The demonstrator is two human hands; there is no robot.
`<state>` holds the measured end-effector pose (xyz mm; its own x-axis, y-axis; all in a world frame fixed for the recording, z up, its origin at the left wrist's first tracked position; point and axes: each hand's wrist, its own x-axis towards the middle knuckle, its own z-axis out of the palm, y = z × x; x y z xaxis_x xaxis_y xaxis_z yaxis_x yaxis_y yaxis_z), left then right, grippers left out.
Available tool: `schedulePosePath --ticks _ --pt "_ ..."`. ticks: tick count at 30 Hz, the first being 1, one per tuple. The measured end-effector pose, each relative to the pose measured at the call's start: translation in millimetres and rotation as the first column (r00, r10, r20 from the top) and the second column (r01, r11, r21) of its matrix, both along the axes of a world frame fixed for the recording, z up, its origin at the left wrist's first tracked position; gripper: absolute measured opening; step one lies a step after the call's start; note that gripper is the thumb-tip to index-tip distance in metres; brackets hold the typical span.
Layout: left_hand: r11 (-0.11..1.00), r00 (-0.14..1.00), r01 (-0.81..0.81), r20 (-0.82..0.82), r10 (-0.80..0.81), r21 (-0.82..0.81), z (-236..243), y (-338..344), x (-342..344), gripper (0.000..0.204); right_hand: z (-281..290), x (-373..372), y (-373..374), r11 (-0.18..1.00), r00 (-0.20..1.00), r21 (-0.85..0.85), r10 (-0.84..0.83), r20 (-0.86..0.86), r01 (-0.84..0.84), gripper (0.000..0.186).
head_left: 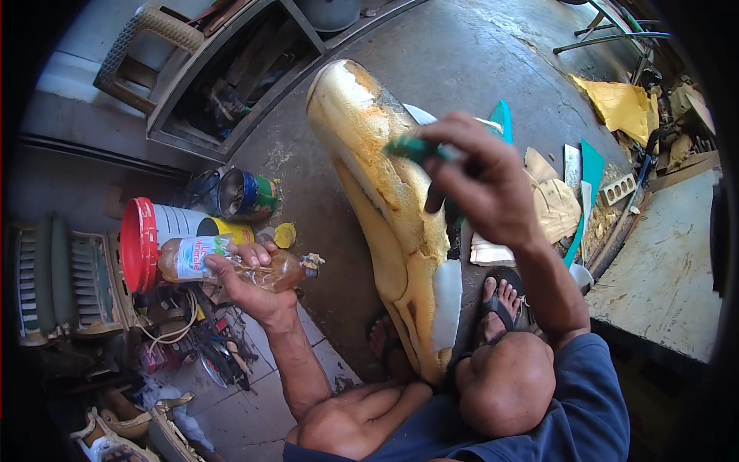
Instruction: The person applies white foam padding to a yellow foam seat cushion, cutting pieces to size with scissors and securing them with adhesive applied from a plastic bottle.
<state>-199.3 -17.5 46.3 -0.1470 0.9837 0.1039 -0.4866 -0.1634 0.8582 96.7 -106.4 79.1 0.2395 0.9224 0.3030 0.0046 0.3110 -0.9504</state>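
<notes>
A long motorcycle-seat-shaped block of yellowed foam (412, 219) stands on end before me between my knees, its surface torn and browned in places. A white foam piece (446, 304) sits against its lower right side. My left hand (265, 296) is wrapped round a clear plastic bottle (185, 260) with amber liquid inside. The bottle lies tilted sideways, its crusted neck pointing right toward the foam. Above the foam's upper right part, my right hand (485, 181) pinches a small green piece (416, 148). Motion blurs that hand, and the piece's exact kind is unclear.
A red-rimmed white bucket (140, 246) and a blue-green paint can (248, 192) stand at the left. Green sheet scraps (591, 169) and a cream cloth-like item (556, 209) lie to the right. An open-fronted cabinet (308, 35) is at the far left.
</notes>
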Motion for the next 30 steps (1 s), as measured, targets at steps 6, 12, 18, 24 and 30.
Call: schedulePosePath --ticks 6,12,18,24,30 --pt "0.994 0.994 0.107 0.005 -0.107 -0.016 0 0 16 0.050 -41 91 104 0.985 0.602 -0.008 -0.098 0.792 0.171 0.030" --pt "0.986 0.986 0.163 -0.018 -0.163 -0.038 -11 0 16 0.052 -46 72 135 0.998 0.458 0.068 -0.067 0.887 0.014 0.027" --pt "0.980 0.982 0.189 -0.004 -0.189 -0.057 -15 2 8 0.050 -38 66 66 0.976 0.459 -0.089 0.173 0.872 -0.198 0.017" --pt "0.973 0.977 0.209 0.059 -0.204 -0.100 -19 2 19 0.052 -61 31 -51 0.974 0.469 -0.027 0.132 0.873 -0.223 0.026" --pt "0.972 0.975 0.219 0.054 -0.215 -0.084 -14 -3 24 0.051 -50 20 -67 0.997 0.473 0.015 0.024 0.881 -0.080 0.027"
